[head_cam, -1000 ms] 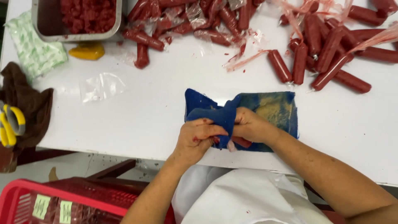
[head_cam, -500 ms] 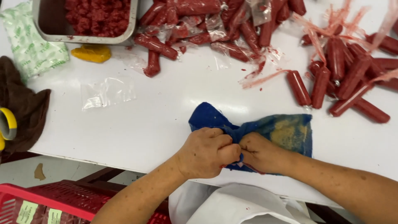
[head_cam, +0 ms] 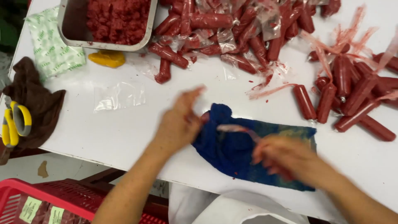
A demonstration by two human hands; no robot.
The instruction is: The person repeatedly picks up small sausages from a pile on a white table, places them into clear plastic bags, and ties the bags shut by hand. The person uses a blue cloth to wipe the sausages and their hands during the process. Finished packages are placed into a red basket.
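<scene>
A blue cloth (head_cam: 232,155) lies on the white table (head_cam: 124,132) near its front edge. My left hand (head_cam: 179,121) is blurred at the cloth's left end, fingers stretched out and apart, its thumb side touching the cloth. My right hand (head_cam: 286,158), also blurred, rests on the cloth's right half. It pinches a thin pinkish plastic strip (head_cam: 236,128) that runs left across the cloth. A small pink bit shows between my left hand and the cloth; what it is cannot be made out.
Filled red sausage tubes (head_cam: 215,29) are piled at the back and more tubes (head_cam: 352,95) at the right. A metal tray (head_cam: 70,33) of minced meat, a yellow piece (head_cam: 107,58), empty clear bags (head_cam: 119,95), a brown rag (head_cam: 35,103) with yellow scissors (head_cam: 14,124), a red crate (head_cam: 49,203) below.
My hands were clenched together on the bunched cloth. They have now pulled apart: the left one has opened and moved left, the right one has drawn a pink strip to the right.
</scene>
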